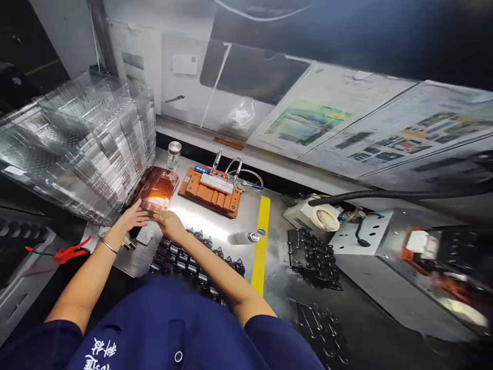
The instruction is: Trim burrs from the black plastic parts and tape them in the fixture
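At the near end of a reddish-brown see-through box (164, 181), both my hands are close together. My left hand (134, 218) is at its near left corner with fingers stretched out and apart. My right hand (169, 225) has its fingers curled in at the near edge; whatever may be between them is hidden. Inside the box lie an orange sheet and something pale. Just right of it sits an orange-brown fixture (210, 194) with a white marked strip across its top. Rows of black moulded parts (181, 264) lie under my right forearm.
Stacked clear plastic trays (115, 149) rise on the left. A lidded glass jar (174, 156) stands behind the box. Red-handled pliers (71, 253) lie at lower left. Rightward are a small metal-topped bottle (246, 237), yellow tape (262, 241), more black parts (314, 259) and a metal machine housing (389, 272).
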The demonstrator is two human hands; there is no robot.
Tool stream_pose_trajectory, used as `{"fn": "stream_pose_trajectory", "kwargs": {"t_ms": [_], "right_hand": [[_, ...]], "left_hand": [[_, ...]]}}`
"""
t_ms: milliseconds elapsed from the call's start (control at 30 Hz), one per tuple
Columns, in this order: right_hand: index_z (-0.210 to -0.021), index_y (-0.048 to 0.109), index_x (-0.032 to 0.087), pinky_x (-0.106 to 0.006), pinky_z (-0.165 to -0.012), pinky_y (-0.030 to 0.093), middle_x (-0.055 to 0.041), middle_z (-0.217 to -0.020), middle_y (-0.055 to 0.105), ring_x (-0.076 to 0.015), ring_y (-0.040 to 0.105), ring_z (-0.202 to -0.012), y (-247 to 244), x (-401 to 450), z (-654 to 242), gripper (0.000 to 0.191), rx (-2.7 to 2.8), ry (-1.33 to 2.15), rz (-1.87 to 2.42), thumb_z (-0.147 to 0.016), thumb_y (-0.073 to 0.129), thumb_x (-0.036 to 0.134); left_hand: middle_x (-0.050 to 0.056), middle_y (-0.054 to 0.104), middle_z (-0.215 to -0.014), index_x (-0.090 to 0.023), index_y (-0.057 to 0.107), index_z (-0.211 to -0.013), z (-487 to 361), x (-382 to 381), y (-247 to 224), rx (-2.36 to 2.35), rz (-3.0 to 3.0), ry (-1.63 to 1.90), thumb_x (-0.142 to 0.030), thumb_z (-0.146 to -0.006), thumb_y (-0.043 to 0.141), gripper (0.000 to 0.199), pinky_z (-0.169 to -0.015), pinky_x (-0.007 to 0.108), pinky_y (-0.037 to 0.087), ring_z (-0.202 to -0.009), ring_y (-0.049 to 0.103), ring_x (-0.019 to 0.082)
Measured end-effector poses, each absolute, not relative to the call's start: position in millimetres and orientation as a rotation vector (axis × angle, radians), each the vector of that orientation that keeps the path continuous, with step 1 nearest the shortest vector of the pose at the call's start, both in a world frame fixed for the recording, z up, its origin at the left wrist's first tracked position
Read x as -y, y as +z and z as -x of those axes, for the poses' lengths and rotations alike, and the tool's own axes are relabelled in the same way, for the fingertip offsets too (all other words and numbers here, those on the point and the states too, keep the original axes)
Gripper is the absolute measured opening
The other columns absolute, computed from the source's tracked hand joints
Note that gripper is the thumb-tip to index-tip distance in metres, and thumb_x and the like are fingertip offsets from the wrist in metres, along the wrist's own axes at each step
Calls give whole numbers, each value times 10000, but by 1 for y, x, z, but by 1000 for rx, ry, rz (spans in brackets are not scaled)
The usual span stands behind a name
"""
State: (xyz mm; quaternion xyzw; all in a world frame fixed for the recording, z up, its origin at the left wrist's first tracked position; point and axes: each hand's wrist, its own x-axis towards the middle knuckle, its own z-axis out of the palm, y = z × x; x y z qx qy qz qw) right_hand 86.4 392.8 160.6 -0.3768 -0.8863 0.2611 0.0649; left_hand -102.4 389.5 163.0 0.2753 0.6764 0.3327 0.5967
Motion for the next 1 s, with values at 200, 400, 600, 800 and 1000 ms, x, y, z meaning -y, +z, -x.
{"fn": "stream_pose_trajectory", "kwargs": {"t_ms": [200, 400, 600, 800, 1000], "right_hand": [[-1130, 675, 179, -415, -1017, 424, -101, -1221, 662, -244, 565, -1194, 179, -320, -143, 292, 2647, 926, 867, -920, 518, 306], [-1129, 676, 192, -369, -923, 503, -117, -1097, 699, -200, 640, -1028, 195, -305, -170, 449, 1866, 898, 1160, -951, 390, 489], [-954, 737, 184, -323, -855, 529, -93, -975, 718, -173, 663, -956, 221, -275, -166, 563, 1488, 836, 1351, -983, 267, 492], [-950, 731, 176, -245, -805, 499, -71, -951, 735, -160, 673, -877, 230, -218, -161, 189, 1483, 537, 1802, -828, 659, 301], [-789, 705, 177, -218, -659, 398, -40, -811, 729, -134, 640, -732, 264, -151, -169, 216, 1595, 624, 2220, -893, 516, 183]], "left_hand": [[137, 716, -923, -146, 554, -840, 56, -380, 168, -1514, -708, 929, -420, -747, 675, 313, -765, 365, 561, -855, 704, 224], [83, 736, -836, -155, 625, -837, 0, -342, 194, -1339, -1117, 812, -403, -723, 662, 275, -739, 358, 559, -770, 703, 222], [59, 735, -835, -193, 648, -846, -10, -321, 210, -1174, -1538, 695, -375, -762, 594, 208, -762, 321, 518, -778, 679, 212], [2, 676, -634, -197, 643, -764, -23, -299, 199, -826, -1886, 458, -257, -745, 534, 126, -588, 256, 455, -543, 591, 147], [40, 724, -750, -177, 662, -857, -48, -254, 194, -467, -1904, 238, -301, -829, 487, 217, -623, 235, 501, -647, 660, 149]]}}
